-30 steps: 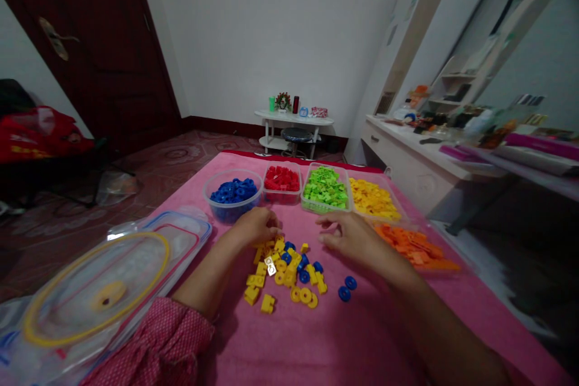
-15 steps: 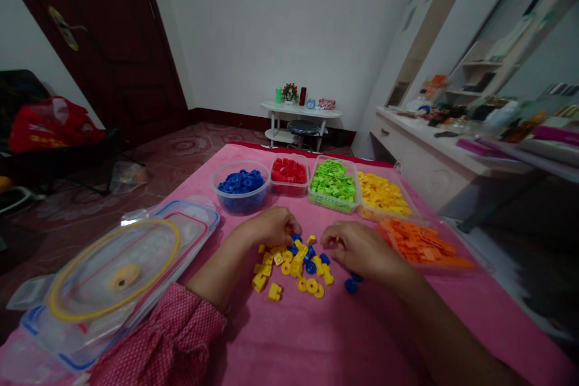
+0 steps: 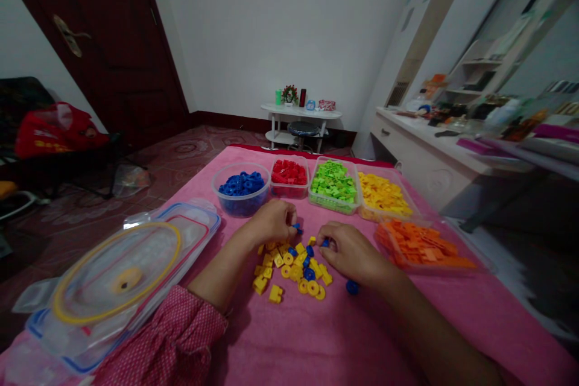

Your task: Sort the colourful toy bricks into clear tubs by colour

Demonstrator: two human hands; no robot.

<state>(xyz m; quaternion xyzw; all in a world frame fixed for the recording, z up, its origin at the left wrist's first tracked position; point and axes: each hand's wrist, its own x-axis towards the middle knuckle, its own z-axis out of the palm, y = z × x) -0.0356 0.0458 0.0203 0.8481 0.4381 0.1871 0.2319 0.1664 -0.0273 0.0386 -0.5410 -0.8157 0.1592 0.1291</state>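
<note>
A loose pile of yellow and blue plastic pieces lies on the pink cloth between my hands. My left hand is curled at the pile's far left edge, its fingertips pinched on a blue piece. My right hand rests at the pile's right side, fingers bent, pinching another blue piece. One blue ring lies apart just beneath my right wrist.
Behind the pile stand a round tub of blue pieces, then tubs of red, green, yellow and orange pieces. Stacked clear lids lie at the left. A white desk stands to the right.
Both hands drew in over the pile and closed. The left hand lifted a blue piece at the pile's far edge; the right hand shifted left and pinched one. The view tilted slightly.
</note>
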